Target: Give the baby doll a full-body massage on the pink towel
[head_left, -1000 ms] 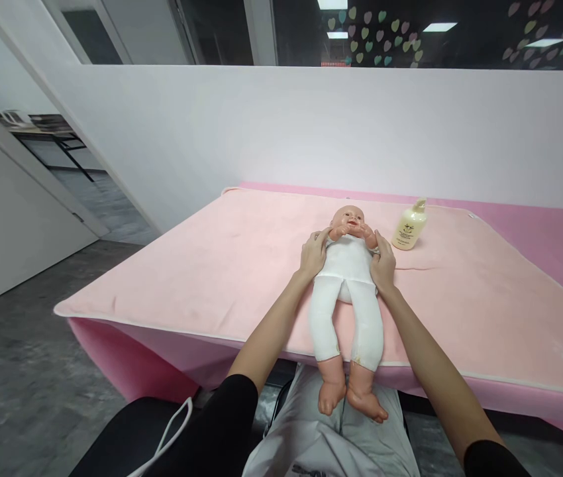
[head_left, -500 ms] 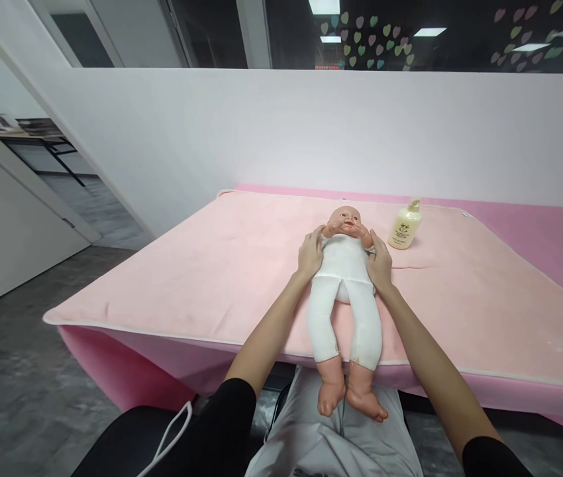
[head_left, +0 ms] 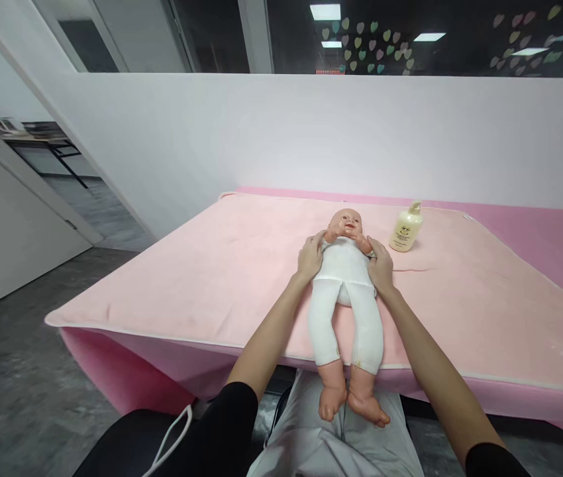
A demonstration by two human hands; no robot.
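A baby doll with a white cloth body lies on its back on the pink mat. Its head points away from me, and its bare feet hang past the table's front edge above my lap. On the doll's left side in the picture, my left hand grips the upper body near the arm. Opposite it, my right hand grips the other side, its fingers at the doll's other arm. Both hands are closed around the doll's sides, with some fingertips hidden. The doll's hands rest near its chin.
A pale yellow pump bottle stands on the mat, right of the doll's head. Behind the table rises a white wall. A pink cloth hangs over the front edge. A white cable hangs by a black chair at lower left.
Both hands stay at the doll's sides, and the doll keeps its place on the mat. The whole view has shifted very slightly.
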